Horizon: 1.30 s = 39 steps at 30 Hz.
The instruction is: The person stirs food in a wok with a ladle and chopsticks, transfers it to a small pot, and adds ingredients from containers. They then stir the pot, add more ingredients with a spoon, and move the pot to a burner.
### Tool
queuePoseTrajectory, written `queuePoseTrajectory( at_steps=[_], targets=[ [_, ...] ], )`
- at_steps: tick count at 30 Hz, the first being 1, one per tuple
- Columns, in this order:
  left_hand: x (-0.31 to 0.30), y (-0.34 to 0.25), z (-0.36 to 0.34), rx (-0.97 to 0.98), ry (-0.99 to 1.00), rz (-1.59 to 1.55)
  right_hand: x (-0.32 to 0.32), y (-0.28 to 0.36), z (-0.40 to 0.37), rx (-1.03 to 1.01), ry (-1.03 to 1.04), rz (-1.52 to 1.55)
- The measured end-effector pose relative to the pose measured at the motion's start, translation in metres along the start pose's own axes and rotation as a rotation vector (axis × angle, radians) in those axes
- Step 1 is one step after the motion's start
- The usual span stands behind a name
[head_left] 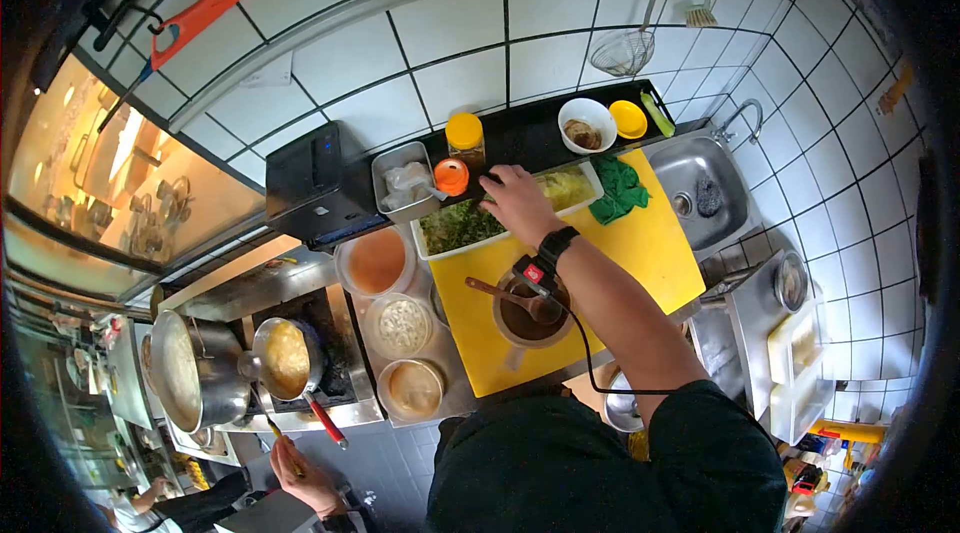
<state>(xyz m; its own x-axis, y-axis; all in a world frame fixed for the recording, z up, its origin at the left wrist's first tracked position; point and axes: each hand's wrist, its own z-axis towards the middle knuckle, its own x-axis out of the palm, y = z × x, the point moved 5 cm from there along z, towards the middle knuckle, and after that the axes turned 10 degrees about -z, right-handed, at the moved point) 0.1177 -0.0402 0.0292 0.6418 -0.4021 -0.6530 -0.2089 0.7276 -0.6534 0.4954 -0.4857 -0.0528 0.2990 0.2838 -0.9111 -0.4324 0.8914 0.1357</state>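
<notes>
My left hand (300, 476) is closed around the handle of a ladle (268, 413), whose bowl is at the rim of a frying pan (288, 361) with yellow food in it. The pan's red handle points toward me. My right hand (520, 201), a black watch on its wrist, is over a long white container (463, 251) of chopped greens and pale shredded vegetable. Its fingers are apart, near an orange-topped jar (451, 177) and a yellow-lidded jar (465, 133). Whether the fingertips touch the greens is hard to see.
Below my right forearm, a brown pot (520, 331) with a wooden spoon (515, 300) stands on the yellow cutting board (468, 353). Left of it are several tubs, including one of orange liquid (375, 261). A large steel pot (200, 373) stands beside the pan; a sink (715, 188) is right.
</notes>
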Motion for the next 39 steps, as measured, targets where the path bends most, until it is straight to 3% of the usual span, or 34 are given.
queuePoseTrajectory(
  at_steps=[5, 9, 10, 11, 12, 14, 15, 16, 18, 19, 20, 21, 22, 23, 26, 31, 33, 36, 39],
  targets=[
    [0.011, -0.004, 0.004, 0.138, -0.015, 0.076, -0.001, 0.007, 0.006, 0.007, -0.031, 0.009],
    [0.022, 0.029, 0.007, 0.13, 0.22, 0.086, -0.023, -0.002, -0.021, 0.033, -0.19, 0.072],
    [0.027, 0.013, 0.011, 0.123, 0.293, 0.132, -0.029, -0.013, -0.034, 0.121, -0.172, 0.11],
    [0.022, -0.016, 0.009, 0.338, 0.289, 0.237, -0.033, -0.027, -0.051, 0.213, -0.152, 0.145],
    [0.016, -0.032, 0.011, 0.34, 0.3, 0.235, -0.027, -0.047, -0.072, 0.289, -0.173, 0.133],
    [0.001, -0.051, 0.015, 0.249, 0.166, 0.088, -0.015, -0.083, -0.111, 0.368, -0.189, 0.115],
    [0.0, -0.057, 0.015, 0.033, 0.08, -0.182, -0.013, -0.1, -0.126, 0.5, -0.12, 0.082],
    [-0.004, -0.07, 0.018, 0.035, 0.083, -0.182, -0.008, -0.113, -0.138, 0.631, -0.053, 0.051],
    [0.023, -0.101, 0.017, -0.327, 0.712, -0.319, -0.016, -0.116, -0.139, 0.594, -0.067, 0.031],
    [0.042, -0.154, 0.015, 0.207, 0.38, -0.276, -0.021, -0.118, -0.139, 0.551, -0.081, 0.009],
    [0.062, -0.169, 0.015, 0.301, 0.497, -0.271, -0.018, -0.123, -0.141, 0.561, -0.081, 0.009],
    [0.088, -0.168, 0.008, 0.273, 0.548, -0.447, -0.007, -0.13, -0.14, 0.531, -0.043, 0.008],
    [0.108, -0.203, 0.01, 0.432, 0.673, -0.315, 0.007, -0.136, -0.139, 0.497, -0.006, 0.008],
    [0.137, -0.221, 0.01, 0.406, 0.834, -0.352, 0.02, -0.146, -0.141, 0.512, -0.037, 0.047],
    [0.213, -0.25, 0.004, 0.564, 0.936, -0.491, 0.022, -0.145, -0.143, 0.606, 0.076, 0.074],
    [0.294, -0.283, -0.009, 0.734, 0.988, -0.571, 0.015, -0.132, -0.158, 0.669, -0.049, 0.092],
    [0.313, -0.287, -0.022, 0.922, 1.027, -0.408, 0.015, -0.129, -0.161, 0.687, -0.067, 0.077],
    [0.326, -0.291, -0.032, 1.033, 1.083, -0.274, 0.018, -0.13, -0.16, 0.694, -0.074, 0.117],
    [0.321, -0.291, -0.038, 1.01, 1.171, -0.243, 0.016, -0.126, -0.161, 0.688, -0.124, 0.062]
  ],
)
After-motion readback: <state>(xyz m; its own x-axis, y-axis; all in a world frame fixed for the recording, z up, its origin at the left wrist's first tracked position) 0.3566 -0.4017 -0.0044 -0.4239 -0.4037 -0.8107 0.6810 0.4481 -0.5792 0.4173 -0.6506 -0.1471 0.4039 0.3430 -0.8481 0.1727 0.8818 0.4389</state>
